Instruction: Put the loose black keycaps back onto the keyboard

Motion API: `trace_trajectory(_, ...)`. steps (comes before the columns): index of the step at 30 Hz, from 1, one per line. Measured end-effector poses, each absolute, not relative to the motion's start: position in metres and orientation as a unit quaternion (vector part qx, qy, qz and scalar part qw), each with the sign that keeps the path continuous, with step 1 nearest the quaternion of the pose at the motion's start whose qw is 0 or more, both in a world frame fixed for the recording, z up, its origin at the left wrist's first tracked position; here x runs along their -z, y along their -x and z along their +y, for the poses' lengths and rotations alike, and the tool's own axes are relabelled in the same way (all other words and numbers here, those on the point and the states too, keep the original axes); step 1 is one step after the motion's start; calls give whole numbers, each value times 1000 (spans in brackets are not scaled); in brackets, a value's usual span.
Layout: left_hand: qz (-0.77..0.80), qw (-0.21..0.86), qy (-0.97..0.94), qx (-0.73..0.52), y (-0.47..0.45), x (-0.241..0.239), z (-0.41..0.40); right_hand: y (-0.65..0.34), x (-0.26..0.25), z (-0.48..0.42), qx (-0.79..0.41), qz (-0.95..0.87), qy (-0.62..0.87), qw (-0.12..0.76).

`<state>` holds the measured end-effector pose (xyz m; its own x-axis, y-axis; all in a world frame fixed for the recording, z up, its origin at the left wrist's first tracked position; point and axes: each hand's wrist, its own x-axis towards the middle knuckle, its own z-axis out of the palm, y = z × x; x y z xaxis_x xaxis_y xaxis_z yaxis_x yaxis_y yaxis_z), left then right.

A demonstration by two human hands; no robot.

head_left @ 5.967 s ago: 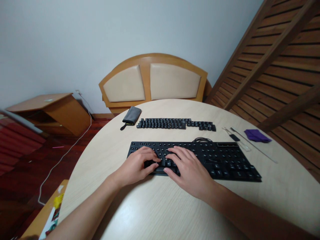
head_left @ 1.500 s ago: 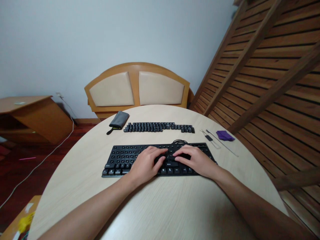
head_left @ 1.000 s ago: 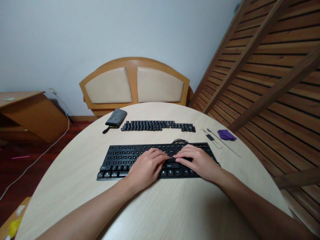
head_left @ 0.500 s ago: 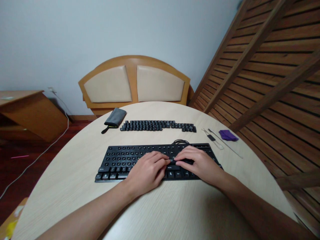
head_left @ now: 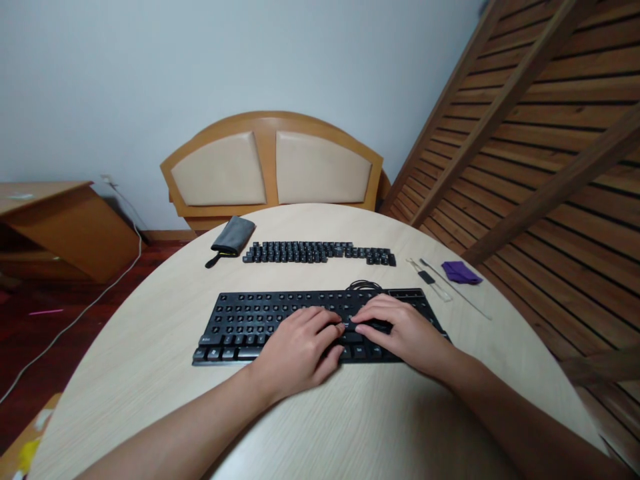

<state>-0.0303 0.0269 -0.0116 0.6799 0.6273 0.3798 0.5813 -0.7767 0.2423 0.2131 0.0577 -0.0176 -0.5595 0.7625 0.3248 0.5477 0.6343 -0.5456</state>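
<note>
A black keyboard (head_left: 235,343) lies on the table, its upper rows mostly bare of keycaps and its lower rows capped. My left hand (head_left: 303,347) rests over its middle, index fingertip at a black keycap (head_left: 347,327) on the right part of the board. The left thumb is spread away from the index finger, over the lower keys. From the other side my right hand (head_left: 403,330) bends its thumb and index finger toward the same keycap, their tips close together at its edge. My fingers partly hide the keycap and the keys around it.
Loose black keycaps (head_left: 295,252) stand in rows behind the keyboard. Left of them sits a grey pouch (head_left: 234,235). A wire keycap puller (head_left: 427,277), a thin metal rod (head_left: 465,298) and a purple cloth (head_left: 461,272) lie at the right. A coiled cable (head_left: 364,285) touches the keyboard's rear edge.
My left thumb has moved out from beside the index finger, toward the lower keys. The right hand stays at the same keycap. The whole view has shifted slightly.
</note>
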Motion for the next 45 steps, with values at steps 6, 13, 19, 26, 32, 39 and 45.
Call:
trace_trajectory(6,332,45,-918,-214,30,12,25,-214,17,58,-182,-867,375,273)
trace_trajectory(13,332,45,-920,-202,29,12,25,-213,15,58,-165,-880,356,269)
trace_trajectory(19,336,42,-919,-203,29,11,24,-212,13,57,-130,-894,341,259)
trace_trajectory(26,343,46,-919,-188,28,11,23,-210,9,55,-96,-904,342,238)
trace_trajectory(32,346,32,-919,-187,25,10,22,-209,11,54,-82,-910,337,225)
trace_trajectory(39,350,10,-921,-173,25,11,21,-230,2,61,-112,-902,341,239)
trace_trajectory(45,367,14,-917,-156,29,6,23,-265,3,73,-150,-882,398,206)
